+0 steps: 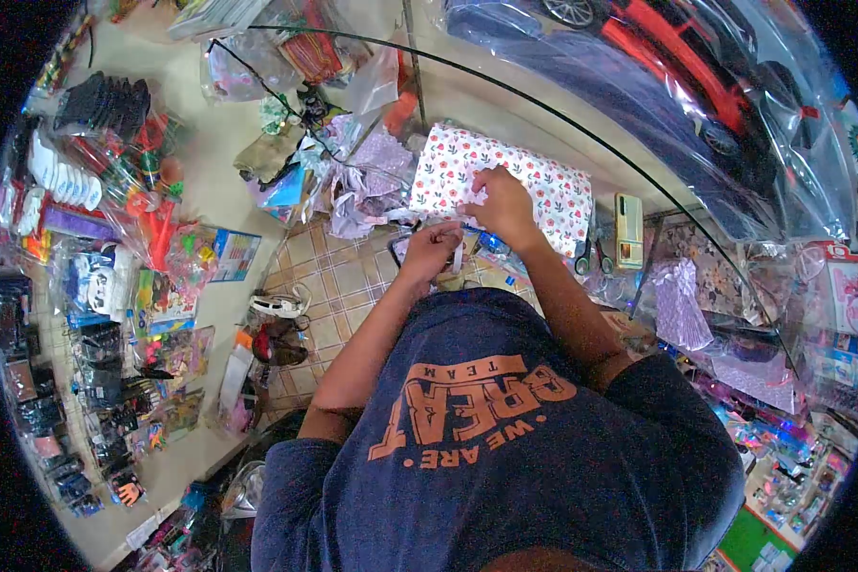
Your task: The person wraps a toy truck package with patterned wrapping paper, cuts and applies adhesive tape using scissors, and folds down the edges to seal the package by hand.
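A parcel in white paper with red flowers (562, 195) lies on the glass counter in front of me. My right hand (502, 212) is over its near side, fingers curled; whatever they may pinch is too small to make out. Close by at the parcel's near edge, my left hand (433, 250) is closed on a pale ring-like thing that looks like a roll of tape (458, 258). Right of the parcel lie black-handled scissors (594, 259) and a gold phone (628, 232).
Crumpled lilac wrapping and scraps (367, 181) are heaped left of the parcel. A large plastic-wrapped box with a red toy car (677, 62) stands at the back right. Packaged goods (95, 276) cover the left side. A black strap (543, 114) arcs across the view.
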`<state>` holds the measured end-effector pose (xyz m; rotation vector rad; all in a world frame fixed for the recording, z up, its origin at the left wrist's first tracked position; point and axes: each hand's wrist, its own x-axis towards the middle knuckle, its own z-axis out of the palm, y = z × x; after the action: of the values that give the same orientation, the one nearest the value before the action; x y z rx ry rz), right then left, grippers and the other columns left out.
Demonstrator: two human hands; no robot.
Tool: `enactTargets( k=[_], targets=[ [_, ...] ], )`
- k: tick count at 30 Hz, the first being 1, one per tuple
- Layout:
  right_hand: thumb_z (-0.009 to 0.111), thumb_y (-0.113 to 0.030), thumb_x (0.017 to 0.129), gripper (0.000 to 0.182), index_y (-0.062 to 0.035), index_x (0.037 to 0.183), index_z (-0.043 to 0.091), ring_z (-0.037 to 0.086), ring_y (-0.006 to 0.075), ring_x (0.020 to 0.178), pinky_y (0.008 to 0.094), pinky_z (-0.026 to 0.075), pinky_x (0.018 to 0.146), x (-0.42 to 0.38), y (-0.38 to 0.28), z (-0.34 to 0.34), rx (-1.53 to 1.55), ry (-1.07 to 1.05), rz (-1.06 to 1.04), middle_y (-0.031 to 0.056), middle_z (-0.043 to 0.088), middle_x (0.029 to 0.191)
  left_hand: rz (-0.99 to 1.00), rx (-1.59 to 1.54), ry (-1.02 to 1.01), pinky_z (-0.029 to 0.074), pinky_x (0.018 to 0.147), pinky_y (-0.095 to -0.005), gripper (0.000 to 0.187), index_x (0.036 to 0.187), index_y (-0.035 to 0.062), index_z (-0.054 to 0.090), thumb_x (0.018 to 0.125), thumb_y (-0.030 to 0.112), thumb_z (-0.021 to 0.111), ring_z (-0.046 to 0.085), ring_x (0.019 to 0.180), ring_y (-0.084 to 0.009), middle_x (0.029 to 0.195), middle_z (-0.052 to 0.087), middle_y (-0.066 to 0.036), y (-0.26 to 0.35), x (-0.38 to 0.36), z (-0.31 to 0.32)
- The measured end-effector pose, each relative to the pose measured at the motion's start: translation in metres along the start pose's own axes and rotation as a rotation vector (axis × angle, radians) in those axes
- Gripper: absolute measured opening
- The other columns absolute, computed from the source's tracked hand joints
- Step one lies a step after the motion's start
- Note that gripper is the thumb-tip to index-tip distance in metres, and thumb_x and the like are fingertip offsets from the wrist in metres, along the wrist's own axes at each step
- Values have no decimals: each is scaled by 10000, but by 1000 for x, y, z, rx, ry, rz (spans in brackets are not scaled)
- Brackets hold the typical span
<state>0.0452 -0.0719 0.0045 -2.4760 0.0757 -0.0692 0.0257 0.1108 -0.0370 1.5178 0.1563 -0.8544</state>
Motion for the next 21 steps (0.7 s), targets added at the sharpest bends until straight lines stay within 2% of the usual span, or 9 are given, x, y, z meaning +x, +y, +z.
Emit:
enactTargets(
  k=[3,5,9,12,14,18,20,21],
  targets=[
    [862,-282,665,357,-62,844,645,631,347,941,427,505,807,-5,-1,9,-60,85,-32,146,639,995,43,-6,-29,541,634,-274,335,1264,47,607,989,238,586,696,781,-169,982,691,-79,-5,6,-1],
    [860,-243,661,338,-72,845,633,626,356,922,441,505,798,-7,-1,9,-55,127,-90,134,623,950,-19,-86,-8,550,628,-282,337,1272,48,596,992,235,579,695,773,-170,970,688,-73,-2,5,2],
    [854,-212,662,314,-81,831,624,620,354,912,443,504,793,-11,-1,8,-7,138,-69,125,607,931,-40,4,-22,571,649,-295,324,1260,45,593,997,232,569,694,767,-178,976,680,-69,-5,11,-2],
    [850,-187,663,300,-87,830,622,619,348,896,443,508,775,-14,-3,13,-48,192,-57,116,603,936,15,-137,-67,587,675,-301,328,1264,36,572,996,225,570,694,769,-186,993,671,-75,4,4,3],
    [834,-207,667,317,-80,861,618,585,347,1020,439,511,840,-14,-3,14,-32,118,-12,120,593,1074,-51,-172,-15,595,695,-310,336,1271,31,554,988,210,580,694,778,-194,1004,661,-78,7,4,5],
    [827,-221,701,315,-66,891,629,602,339,1009,429,511,833,-18,4,5,2,107,-58,130,611,1060,-35,-184,-44,588,684,-324,356,1291,48,537,976,202,597,695,784,-195,1000,655,-76,1,6,4],
    [794,-219,761,314,-43,961,628,627,334,951,417,514,794,-25,6,1,275,283,-99,150,625,1023,-36,-146,-46,577,677,-337,351,1289,73,541,969,204,605,696,782,-198,1002,653,-73,0,6,3],
    [758,-148,819,234,-40,980,626,590,218,696,345,490,646,-33,10,0,215,453,-78,105,618,871,-42,-132,-66,577,677,-337,351,1289,73,541,969,204,605,696,782,-198,1002,653,-73,2,4,3]
  ],
)
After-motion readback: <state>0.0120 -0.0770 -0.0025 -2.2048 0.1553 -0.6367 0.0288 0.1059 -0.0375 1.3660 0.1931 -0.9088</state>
